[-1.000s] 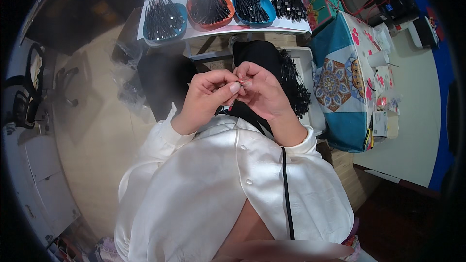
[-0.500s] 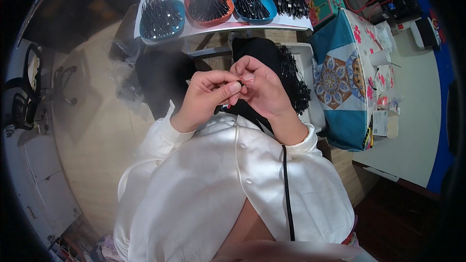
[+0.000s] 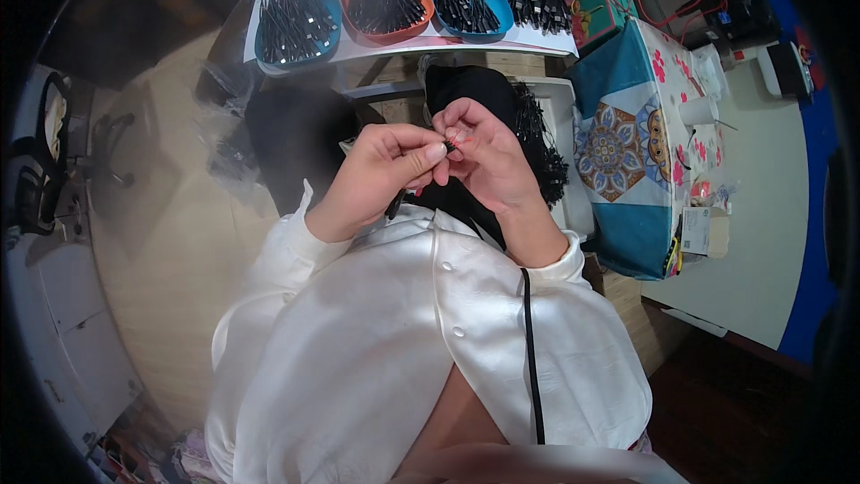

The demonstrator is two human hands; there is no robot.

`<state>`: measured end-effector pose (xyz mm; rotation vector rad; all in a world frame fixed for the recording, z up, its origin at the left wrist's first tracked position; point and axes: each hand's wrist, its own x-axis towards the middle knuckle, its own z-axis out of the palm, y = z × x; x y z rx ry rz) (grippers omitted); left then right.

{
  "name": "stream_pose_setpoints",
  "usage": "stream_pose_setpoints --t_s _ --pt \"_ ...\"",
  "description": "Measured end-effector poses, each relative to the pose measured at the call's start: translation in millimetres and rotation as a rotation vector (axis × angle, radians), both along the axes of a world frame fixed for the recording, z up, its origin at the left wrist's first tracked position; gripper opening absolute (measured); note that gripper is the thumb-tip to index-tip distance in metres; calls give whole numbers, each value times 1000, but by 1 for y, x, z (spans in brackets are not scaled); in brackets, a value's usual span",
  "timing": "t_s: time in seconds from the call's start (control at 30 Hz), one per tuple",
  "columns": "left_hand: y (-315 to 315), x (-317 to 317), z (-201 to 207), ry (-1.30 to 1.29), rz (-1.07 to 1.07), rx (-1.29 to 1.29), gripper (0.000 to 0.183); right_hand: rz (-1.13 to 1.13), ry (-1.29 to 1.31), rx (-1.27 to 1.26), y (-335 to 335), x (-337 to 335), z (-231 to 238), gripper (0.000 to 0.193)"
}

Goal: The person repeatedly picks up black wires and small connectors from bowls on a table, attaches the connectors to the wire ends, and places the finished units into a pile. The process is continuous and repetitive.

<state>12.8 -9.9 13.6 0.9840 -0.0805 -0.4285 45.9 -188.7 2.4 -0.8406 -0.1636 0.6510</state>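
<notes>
Above my lap, my left hand (image 3: 381, 170) pinches the end of a thin black cable (image 3: 451, 147) between thumb and index finger. My right hand (image 3: 491, 164) meets it there, its fingertips closed on fine reddish wires (image 3: 463, 139) that come out of the cable end. Some of its fingers are curled, and the exact grip is partly hidden. Below my left hand a short dark length, likely of the same cable, hangs down over my lap.
Ahead, a white table (image 3: 376, 57) carries an orange tray (image 3: 394, 35), blue trays (image 3: 330, 34) and a loose pile, all of short black cables. A white bin (image 3: 574, 181) with more black cables stands by my right leg. Right of it is a cloth-covered table (image 3: 618, 220) with a green box (image 3: 598, 4).
Both hands stay together with the cable between them. My fingertips have shifted slightly around the wires, and the view has moved a little.
</notes>
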Motion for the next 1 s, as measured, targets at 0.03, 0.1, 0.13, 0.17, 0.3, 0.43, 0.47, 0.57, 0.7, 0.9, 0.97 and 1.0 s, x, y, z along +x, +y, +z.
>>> stream_pose_setpoints --t_s 0.03,0.1,0.13,0.17,0.3,0.43,0.47,0.57,0.7,0.9,0.97,1.0 --pt "0 0 0 -32 8 47 16 -29 -15 -32 0 0 -1 18" --pt "-1 0 0 -99 25 126 16 -83 -52 -90 0 0 -2 19" --pt "-1 1 -1 -112 29 149 16 -84 -59 -108 0 0 -3 20" --pt "-1 0 -2 -130 34 157 15 -91 -66 -127 1 0 -3 21" --pt "-2 -1 -5 -105 50 157 14 -47 -71 -120 2 0 -6 23" --pt "-3 0 -8 -82 52 172 14 -86 -137 -188 3 0 -9 24" --pt "-3 1 -8 -62 43 166 15 -94 -151 -195 4 0 -9 24" --pt "0 3 -8 -46 51 142 15 -146 -139 -238 7 1 -10 19" --pt "4 3 -9 -44 71 102 14 -161 -208 -336 3 10 -6 27" --pt "9 -4 -9 -59 44 174 14 -123 -839 -754 0 5 3 34" --pt "10 -5 -9 -55 24 173 13 -175 -877 -803 3 0 1 28" --pt "11 -5 -8 -40 12 193 13 -175 -901 -828 5 -3 0 26"
